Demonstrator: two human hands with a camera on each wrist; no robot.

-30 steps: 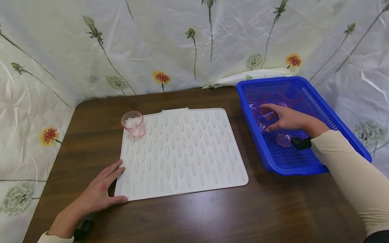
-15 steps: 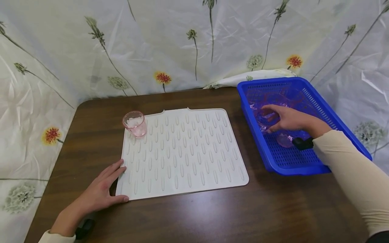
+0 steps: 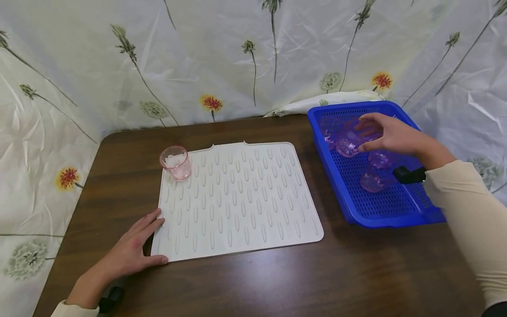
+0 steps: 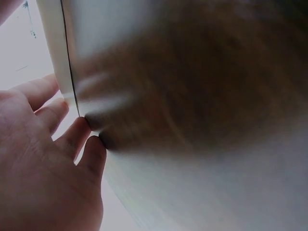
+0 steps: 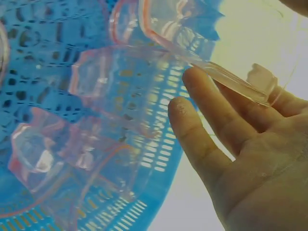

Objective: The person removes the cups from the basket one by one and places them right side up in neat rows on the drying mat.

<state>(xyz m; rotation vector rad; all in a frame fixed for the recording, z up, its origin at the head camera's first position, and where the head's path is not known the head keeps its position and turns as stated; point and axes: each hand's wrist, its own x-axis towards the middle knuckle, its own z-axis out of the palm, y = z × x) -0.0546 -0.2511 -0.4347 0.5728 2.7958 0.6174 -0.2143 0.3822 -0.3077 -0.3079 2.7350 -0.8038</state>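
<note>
White mat (image 3: 237, 202) on tabletop (image 3: 277, 281); left grip (image 3: 128, 251) relaxed, fingers spread at its left edge. Standing cup (image 3: 176, 165), pink, far-left corner. Right grip (image 3: 394, 134) curled round tilted cup (image 3: 348, 145) at blue basket (image 3: 390, 221); probably light, stiff, slick, maybe breakable, best held by sidewall. More pink cups (image 3: 372, 180) inside basket.

The person's left forearm (image 3: 81, 290) enters from the lower left; the left hand (image 3: 126, 254) lies back upward, its fingers (image 3: 143, 224) loosely extended and its thumb (image 3: 155, 260) held well apart from them. The right arm (image 3: 465, 211) reaches farther forward and inward from the lower right, the right hand (image 3: 396, 135) back upward past the wrist (image 3: 437, 154), fingers curved opposite the thumb in a grip.
</note>
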